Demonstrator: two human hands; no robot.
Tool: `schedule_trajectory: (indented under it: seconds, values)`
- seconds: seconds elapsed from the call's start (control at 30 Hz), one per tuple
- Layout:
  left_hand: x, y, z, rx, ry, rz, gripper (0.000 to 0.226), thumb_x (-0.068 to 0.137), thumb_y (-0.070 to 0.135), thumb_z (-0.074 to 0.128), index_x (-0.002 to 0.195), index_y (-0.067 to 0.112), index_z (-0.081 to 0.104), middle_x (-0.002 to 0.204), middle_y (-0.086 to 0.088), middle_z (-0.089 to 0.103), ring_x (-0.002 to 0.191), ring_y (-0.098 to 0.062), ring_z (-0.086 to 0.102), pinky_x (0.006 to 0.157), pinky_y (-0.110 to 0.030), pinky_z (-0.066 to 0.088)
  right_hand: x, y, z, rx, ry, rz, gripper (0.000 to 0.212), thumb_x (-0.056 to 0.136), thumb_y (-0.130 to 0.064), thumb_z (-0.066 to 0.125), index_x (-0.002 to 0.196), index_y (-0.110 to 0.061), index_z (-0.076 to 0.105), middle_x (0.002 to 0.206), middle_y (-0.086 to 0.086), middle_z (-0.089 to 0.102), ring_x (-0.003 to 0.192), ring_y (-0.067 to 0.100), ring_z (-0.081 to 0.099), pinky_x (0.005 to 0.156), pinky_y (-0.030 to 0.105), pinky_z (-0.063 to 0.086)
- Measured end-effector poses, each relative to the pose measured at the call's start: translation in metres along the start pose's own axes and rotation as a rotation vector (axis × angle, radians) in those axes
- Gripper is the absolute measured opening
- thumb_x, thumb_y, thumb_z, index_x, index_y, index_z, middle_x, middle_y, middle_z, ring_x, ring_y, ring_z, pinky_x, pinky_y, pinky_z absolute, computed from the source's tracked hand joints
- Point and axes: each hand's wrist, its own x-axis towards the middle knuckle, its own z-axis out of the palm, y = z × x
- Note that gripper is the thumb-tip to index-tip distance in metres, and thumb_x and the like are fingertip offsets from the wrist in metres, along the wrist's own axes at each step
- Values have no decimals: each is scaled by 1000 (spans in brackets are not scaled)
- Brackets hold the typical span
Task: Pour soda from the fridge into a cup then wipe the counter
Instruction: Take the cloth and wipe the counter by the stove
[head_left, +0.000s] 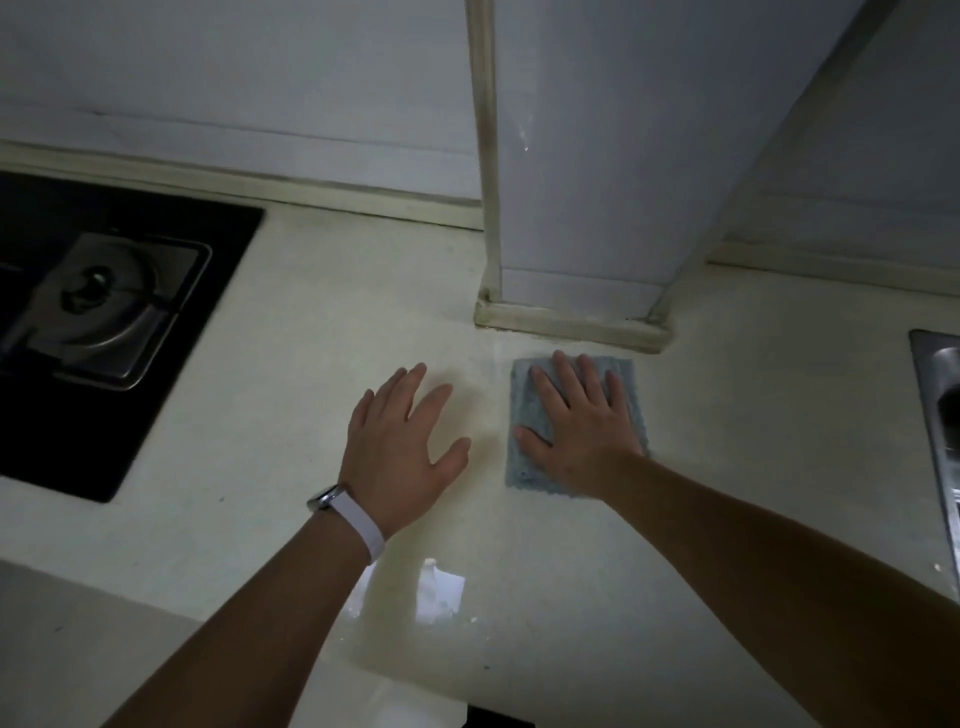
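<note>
Blue-grey cloth (574, 423) flat on cream tabletop (311, 312), near back edge, just in front of white wall column (587, 156); long axis running front to back. Right hand (576, 421) on top, palm down, fingers straight and spread, pressing, not gripping. Left hand (405, 441) just beside, toward hob (98, 322), fingers straight and splayed, holding nothing, flat on or just over surface, cannot tell. Likely wiping stage; unwiped area to left and front. Sink rim (935, 415) at right edge. No cup or soda visible.

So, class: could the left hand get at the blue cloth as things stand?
Probably yes: the left hand lies open beside the cloth, bare counter between them, though the right hand covers most of it.
</note>
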Motion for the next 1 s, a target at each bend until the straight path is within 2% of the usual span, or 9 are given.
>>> schedule_trajectory:
  seconds: [0.23,0.4,0.57,1.0]
  values:
    - [-7,-27,-6,-43,38,-28,62,83,56,45,131,19,58,148,-11,46,137,-33,41,109,-54,31,33,-17,0,-44,8,-49,85,86,-77,8,153,-29,-12,163,2,-13,148,26,-14,117,50,-10]
    - [-11,-44,-9,-49,68,-45,59,84,53,47,129,16,60,146,-13,48,134,-35,44,107,-56,33,47,-32,-4,-49,13,-101,85,87,-76,13,154,-28,-5,163,2,-8,149,26,-11,118,52,-4]
    - [-11,-59,-12,-53,90,-63,60,83,52,48,128,15,61,144,-15,49,132,-37,46,106,-56,34,61,-51,-2,-84,15,-121,85,87,-75,14,154,-27,-4,163,3,-6,149,27,-9,118,53,-4]
    - [-38,-104,-24,-76,131,-174,62,82,53,48,130,16,60,146,-14,47,135,-34,43,107,-58,36,94,-122,1,-115,12,-328,80,90,-71,18,154,-26,-1,163,6,-2,149,31,-4,118,56,-2]
